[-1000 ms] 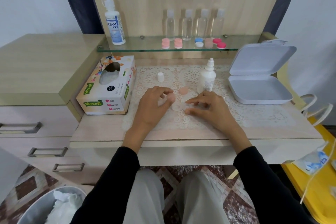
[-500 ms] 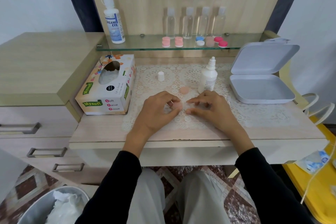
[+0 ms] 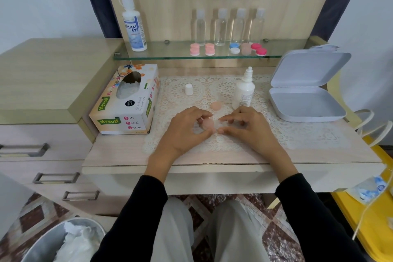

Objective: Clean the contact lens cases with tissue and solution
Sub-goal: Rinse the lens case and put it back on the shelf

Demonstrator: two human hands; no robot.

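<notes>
We see a pale desk (image 3: 119,153) with a lace mat (image 3: 297,134) spread over it. A tissue box (image 3: 125,100) stands at the left end. At the right end is a white box (image 3: 306,104) with its cover swung up.

Two forearms in black sleeves reach over the desk's front edge and meet at the middle of the mat, wrists low and palms down. The left hand (image 3: 182,132) is curled, and its thumb and fingers pinch a round pink lid (image 3: 208,124) held on edge just above the mat. The right hand (image 3: 248,127) lies fingertip to fingertip with it. Its forefinger and thumb bend toward a pale, see-through case (image 3: 217,127) lying between the two hands, and its other fingers are loosely bent behind. We cannot tell whether the right hand grips that case or only touches it.

Just beyond the right hand's knuckles a white bottle (image 3: 244,89) stands upright with its nozzle bare. Its small white cap (image 3: 188,89) stands well apart, beyond the left hand. A second lid (image 3: 216,105), also pink, lies flat on the mat just behind the fingertips, between the hands and the bottle.
</notes>
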